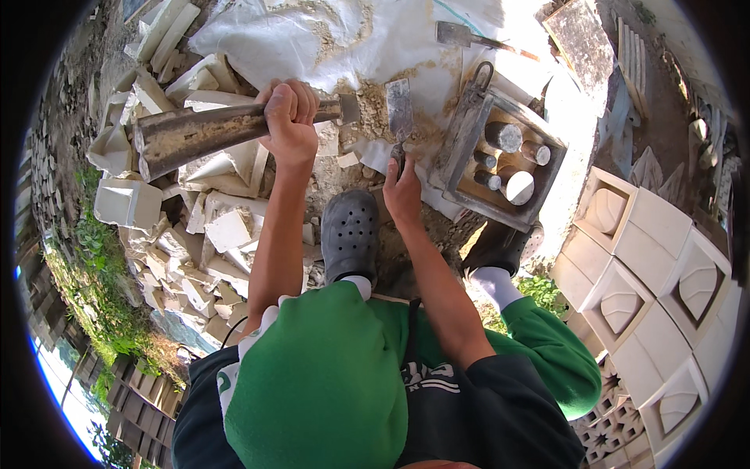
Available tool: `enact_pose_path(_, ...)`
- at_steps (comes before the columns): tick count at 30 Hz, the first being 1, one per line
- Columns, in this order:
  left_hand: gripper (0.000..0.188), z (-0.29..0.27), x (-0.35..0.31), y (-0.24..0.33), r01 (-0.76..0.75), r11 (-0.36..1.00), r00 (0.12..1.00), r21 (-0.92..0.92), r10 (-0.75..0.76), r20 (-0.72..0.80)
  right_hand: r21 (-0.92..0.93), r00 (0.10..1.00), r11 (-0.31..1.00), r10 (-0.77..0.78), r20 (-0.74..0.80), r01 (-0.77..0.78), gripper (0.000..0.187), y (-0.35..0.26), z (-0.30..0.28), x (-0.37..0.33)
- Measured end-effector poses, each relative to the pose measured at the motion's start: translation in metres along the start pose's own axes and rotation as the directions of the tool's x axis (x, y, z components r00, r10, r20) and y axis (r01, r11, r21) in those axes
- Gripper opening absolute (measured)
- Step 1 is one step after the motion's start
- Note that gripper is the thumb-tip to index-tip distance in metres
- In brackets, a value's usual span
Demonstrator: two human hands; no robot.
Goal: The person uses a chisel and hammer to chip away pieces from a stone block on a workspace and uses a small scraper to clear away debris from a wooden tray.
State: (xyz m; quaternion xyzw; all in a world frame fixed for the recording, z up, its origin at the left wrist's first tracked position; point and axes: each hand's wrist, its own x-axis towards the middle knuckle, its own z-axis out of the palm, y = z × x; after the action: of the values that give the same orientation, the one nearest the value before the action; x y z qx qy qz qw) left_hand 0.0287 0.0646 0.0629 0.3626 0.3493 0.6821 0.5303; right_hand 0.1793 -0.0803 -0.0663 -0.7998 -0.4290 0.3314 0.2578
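My left hand (291,121) is closed around a long, worn, tapered bar-like tool (203,133). Its broad end flares out to the left over broken pale blocks, and a squarish metal piece shows at its narrow right end. Between the fingers of my right hand (402,191) is the dark handle of a flat-bladed scraper (399,108), its blade pointing away from me. Just right of that hand stands a grey box-shaped mould (461,199) with several round cylinders (504,137) inside. Both tools are apart from the mould.
Broken pale block pieces (226,230) are heaped at the left. A dusty white sheet (273,35) spreads ahead, with another flat-bladed tool (476,37) on it. Pale patterned blocks (648,234) stand at the right. My shoe (349,234) is between my arms.
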Motion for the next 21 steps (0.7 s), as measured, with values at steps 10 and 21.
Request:
enact_pose_path(10, 0.033, 0.002, -0.022, -0.029, -0.059, 0.998, 0.995, -0.017, 0.060, 0.082, -0.061, 0.997, 0.998, -0.007, 0.078, 0.012, 0.047, -0.005, 0.011, -0.007)
enact_pose_path(21, 0.031, 0.018, -0.031, -0.023, 0.017, 1.000, 1.000, 0.023, -0.017, 0.009, -0.065, 0.998, 0.996, -0.062, 0.019, 0.063, 0.041, 0.000, 0.013, -0.008)
